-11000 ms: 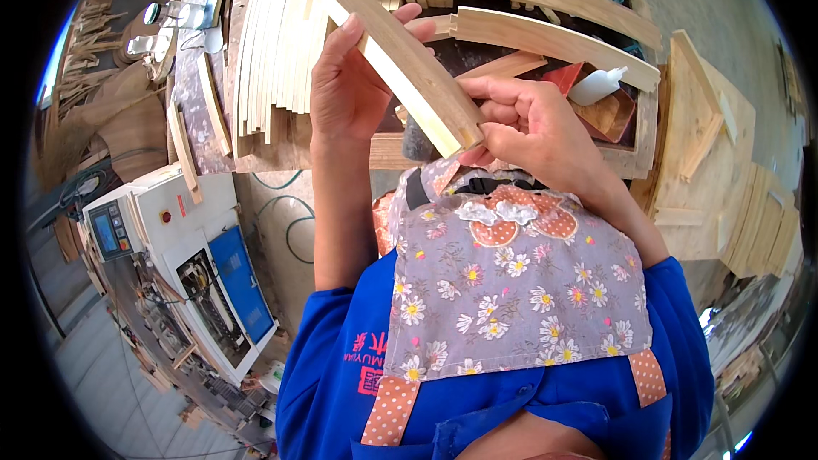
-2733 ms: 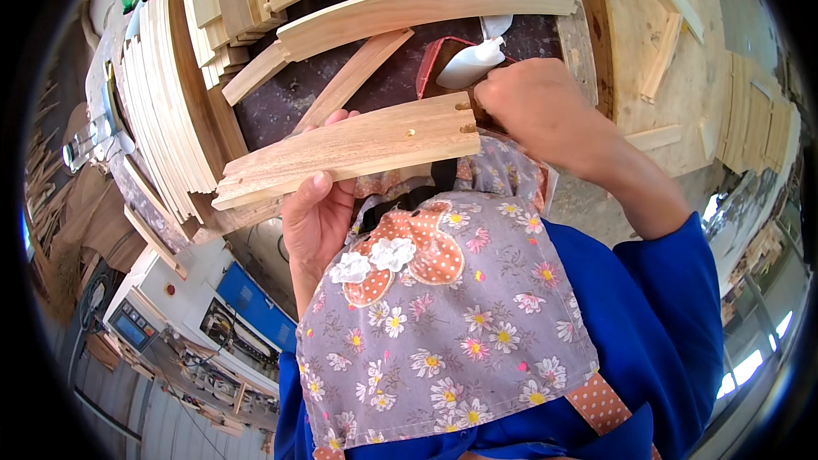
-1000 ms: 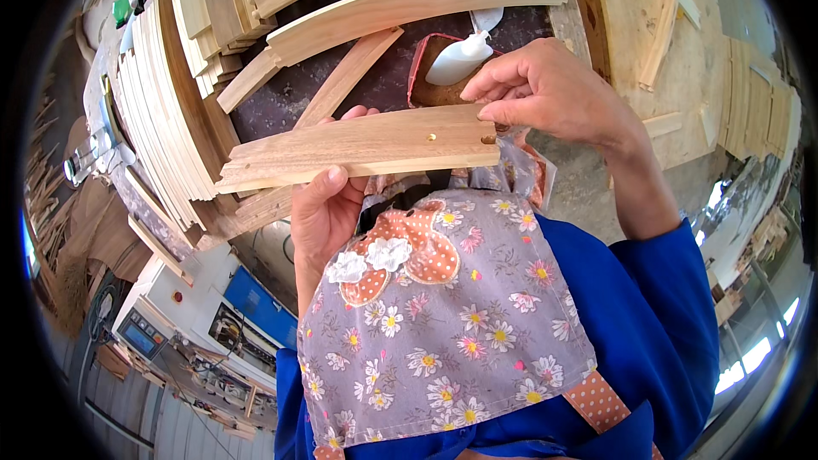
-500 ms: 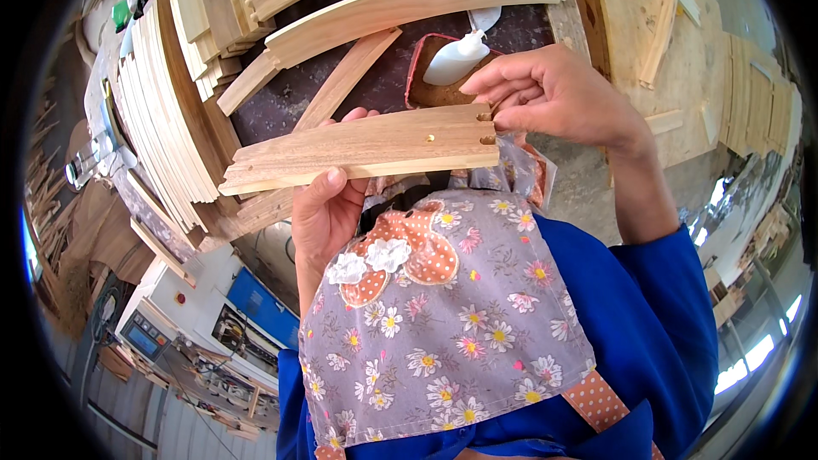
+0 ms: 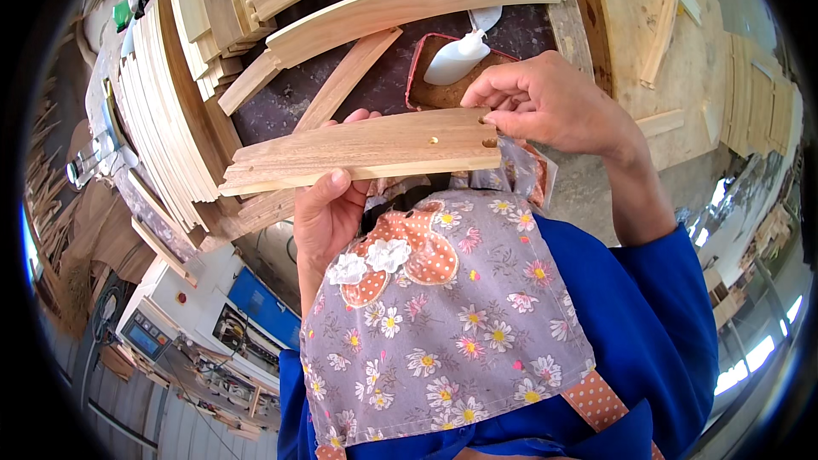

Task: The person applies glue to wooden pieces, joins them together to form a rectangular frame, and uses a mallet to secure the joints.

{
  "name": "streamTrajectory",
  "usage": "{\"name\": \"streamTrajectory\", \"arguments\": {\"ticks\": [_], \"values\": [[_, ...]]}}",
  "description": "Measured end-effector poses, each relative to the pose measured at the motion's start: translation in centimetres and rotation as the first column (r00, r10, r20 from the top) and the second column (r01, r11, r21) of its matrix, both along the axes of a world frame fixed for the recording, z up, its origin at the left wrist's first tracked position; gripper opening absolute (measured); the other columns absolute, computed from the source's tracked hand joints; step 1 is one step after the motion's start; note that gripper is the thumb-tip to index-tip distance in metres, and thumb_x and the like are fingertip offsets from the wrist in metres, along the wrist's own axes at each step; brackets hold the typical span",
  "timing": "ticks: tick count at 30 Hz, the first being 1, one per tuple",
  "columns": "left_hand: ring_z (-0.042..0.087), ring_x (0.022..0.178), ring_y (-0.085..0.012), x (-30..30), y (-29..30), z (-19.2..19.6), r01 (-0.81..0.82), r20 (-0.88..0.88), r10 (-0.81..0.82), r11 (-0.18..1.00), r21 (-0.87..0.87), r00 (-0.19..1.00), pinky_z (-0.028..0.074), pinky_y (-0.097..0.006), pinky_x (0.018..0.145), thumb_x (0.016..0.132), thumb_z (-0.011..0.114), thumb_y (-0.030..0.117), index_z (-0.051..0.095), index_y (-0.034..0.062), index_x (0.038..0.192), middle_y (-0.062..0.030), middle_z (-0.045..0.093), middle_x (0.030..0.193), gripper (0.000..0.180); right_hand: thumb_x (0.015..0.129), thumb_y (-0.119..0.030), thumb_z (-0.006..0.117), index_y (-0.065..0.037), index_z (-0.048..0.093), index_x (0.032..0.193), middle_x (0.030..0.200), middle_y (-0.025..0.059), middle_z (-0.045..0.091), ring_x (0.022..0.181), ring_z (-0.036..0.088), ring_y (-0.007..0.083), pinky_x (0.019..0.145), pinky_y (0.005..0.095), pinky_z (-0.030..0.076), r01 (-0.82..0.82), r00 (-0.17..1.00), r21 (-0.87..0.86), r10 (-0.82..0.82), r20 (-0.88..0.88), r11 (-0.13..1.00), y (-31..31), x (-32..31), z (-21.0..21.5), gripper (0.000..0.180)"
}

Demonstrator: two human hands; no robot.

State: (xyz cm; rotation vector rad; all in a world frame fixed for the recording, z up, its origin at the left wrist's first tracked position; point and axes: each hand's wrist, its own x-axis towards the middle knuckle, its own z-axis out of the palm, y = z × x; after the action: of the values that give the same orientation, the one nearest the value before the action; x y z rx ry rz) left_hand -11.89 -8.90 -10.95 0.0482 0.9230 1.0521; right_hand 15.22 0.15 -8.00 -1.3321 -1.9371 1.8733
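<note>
My left hand (image 5: pixel 328 213) is wrapped around a wooden board (image 5: pixel 358 146) from below, its thumb on the near edge and fingertips showing at the far edge. The board lies level across my front, with small round holes in its face and two open notches at its right end. At that end, my right hand (image 5: pixel 558 106) has its fingers bent in a pinch, thumb against the notched edge. Whatever sits between those fingertips, if anything, is hidden. Just beyond is a white squeeze bottle (image 5: pixel 456 60) lying in a red-rimmed tray (image 5: pixel 417 68).
A long curved board (image 5: pixel 417 13) spans the dark worktable (image 5: pixel 264 111) ahead, with a slanting strip (image 5: pixel 349 77) beneath. Stacked slats (image 5: pixel 158 111) fill the left side. A plywood sheet (image 5: pixel 630 51) with loose strips lies at right. A white machine (image 5: pixel 187 298) stands at lower left.
My right hand has shifted slightly down and its fingertips have closed in at the board's upper notch. The board and my left hand have barely moved.
</note>
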Motion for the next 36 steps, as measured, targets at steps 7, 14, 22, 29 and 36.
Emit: {"name": "streamTrajectory", "arguments": {"ticks": [7, 14, 22, 29, 36], "values": [[0.036, 0.132, -0.0359, -0.2, -0.3, -0.1, -0.04, 0.022, 0.04, 0.999, 0.009, 0.999, 0.042, -0.042, 0.106, 0.075, 0.069, 0.005, 0.041, 0.0022, 0.127, -0.0227, 0.04, 0.139, 0.06, 0.079, -0.008, 0.064, 0.001, 0.065, 0.102, 0.088, 0.0148, 0.069, 0.078, 0.068, 0.0199, 0.072, 0.0283, 0.053, 0.228, 0.973, 0.047, -0.225, -0.051, 0.973, -0.4, 0.4, -0.2, 0.025], [0.039, 0.131, -0.0356, -0.9, -0.1, 0.2, -0.07, 0.002, 0.07, 0.998, -0.002, 0.998, 0.043, -0.041, 0.105, 0.072, 0.072, 0.007, 0.045, 0.0001, 0.124, -0.0239, 0.042, 0.137, 0.059, 0.074, -0.015, 0.061, -0.004, 0.066, 0.08, 0.077, 0.0152, 0.066, 0.071, 0.065, 0.0279, 0.06, 0.0347, 0.05, -0.239, 0.929, 0.541, 0.028, 0.368, 0.806, -1.1, 0.6, -1.4, 0.013], [0.041, 0.129, -0.0352, -1.0, 0.4, 0.9, -0.113, -0.044, 0.112, 0.994, -0.014, 0.993, 0.043, -0.041, 0.105, 0.069, 0.074, 0.006, 0.043, -0.0047, 0.124, -0.0257, 0.043, 0.136, 0.063, 0.069, -0.012, 0.062, -0.007, 0.062, 0.062, 0.067, 0.0118, 0.064, 0.064, 0.064, 0.0292, 0.053, 0.0385, 0.049, -0.447, 0.839, 0.54, 0.125, 0.529, 0.713, -0.8, -2.6, -1.8, 0.008], [0.04, 0.13, -0.0347, -1.7, 0.3, 0.8, -0.163, 0.0, 0.163, 0.986, -0.016, 0.987, 0.043, -0.042, 0.106, 0.071, 0.072, 0.003, 0.037, -0.0062, 0.128, -0.0251, 0.043, 0.135, 0.067, 0.067, -0.011, 0.064, -0.008, 0.063, 0.062, 0.062, 0.0132, 0.061, 0.062, 0.063, 0.0295, 0.052, 0.039, 0.047, -0.504, 0.786, 0.474, 0.155, 0.599, 0.722, -0.8, -3.7, -2.7, 0.005], [0.041, 0.129, -0.0342, -1.4, 0.5, 0.8, -0.156, -0.009, 0.156, 0.988, -0.018, 0.988, 0.044, -0.04, 0.104, 0.071, 0.071, 0.001, 0.04, -0.0052, 0.126, -0.0242, 0.044, 0.135, 0.063, 0.074, -0.01, 0.063, -0.007, 0.067, 0.068, 0.069, 0.0153, 0.064, 0.068, 0.065, 0.0311, 0.058, 0.0356, 0.051, -0.396, 0.863, 0.55, 0.094, 0.496, 0.735, -0.3, -1.4, -2.0, 0.008]]}}
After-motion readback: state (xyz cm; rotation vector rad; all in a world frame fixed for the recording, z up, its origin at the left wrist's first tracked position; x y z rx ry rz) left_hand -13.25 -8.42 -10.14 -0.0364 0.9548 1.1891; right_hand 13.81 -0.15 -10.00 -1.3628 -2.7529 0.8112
